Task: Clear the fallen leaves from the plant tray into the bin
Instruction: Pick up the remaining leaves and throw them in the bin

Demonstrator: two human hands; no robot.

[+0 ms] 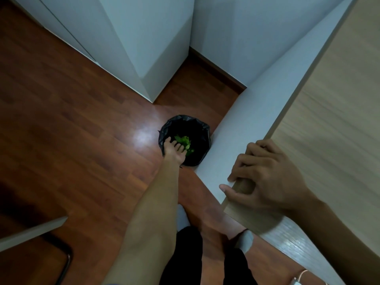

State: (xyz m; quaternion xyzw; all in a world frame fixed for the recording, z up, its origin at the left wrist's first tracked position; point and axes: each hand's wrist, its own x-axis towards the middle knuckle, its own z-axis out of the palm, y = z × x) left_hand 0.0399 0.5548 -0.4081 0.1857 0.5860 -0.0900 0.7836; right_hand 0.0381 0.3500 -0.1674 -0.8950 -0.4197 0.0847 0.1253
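Note:
A small round bin (197, 128) lined with a black bag stands on the wooden floor against the white side of a desk. Green leaves (186, 144) lie inside it. My left hand (173, 150) reaches down over the bin's near rim, fingers spread apart just above the leaves, holding nothing that I can see. My right hand (265, 177) grips the corner edge of the light wood desk top (329, 140), fingers curled over it. The plant tray is out of view.
White cabinet panels (148, 48) rise behind the bin, leaving a narrow floor gap. A chair's grey seat edge and black leg (41, 233) sit at the lower left. My legs and grey slippers (183, 217) stand below the bin on the red-brown floor.

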